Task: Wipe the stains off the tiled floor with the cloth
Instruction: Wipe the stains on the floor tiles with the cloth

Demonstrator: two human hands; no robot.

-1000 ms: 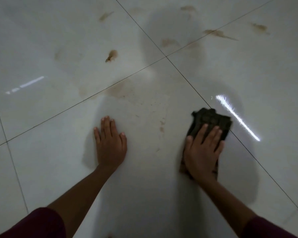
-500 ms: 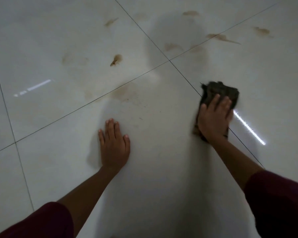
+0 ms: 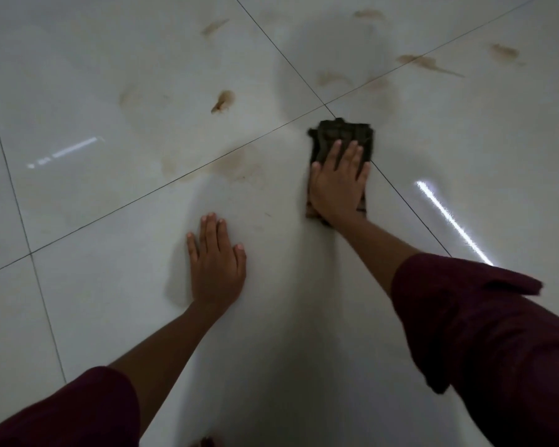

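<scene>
A dark folded cloth [image 3: 342, 133] lies on the glossy white tiled floor [image 3: 110, 301], just below the crossing of two grout lines. My right hand [image 3: 338, 185] presses flat on the cloth with straight fingers and covers its near half. My left hand [image 3: 217, 262] rests flat on the bare tile to the left, fingers straight, holding nothing. Brown stains mark the floor: a dark blot [image 3: 223, 101] at upper left, a wide smear [image 3: 236, 166] along the grout line left of the cloth, and streaks [image 3: 426, 62] beyond the cloth.
More faint stains [image 3: 504, 52] lie at the far right and top. A bright light reflection [image 3: 449, 221] streaks the tile to the right of my right arm. Dark red sleeves cover both upper arms.
My right hand has pushed the cloth forward and to the left, from the near right tile up to the grout crossing. My left hand has stayed planted on the tile.
</scene>
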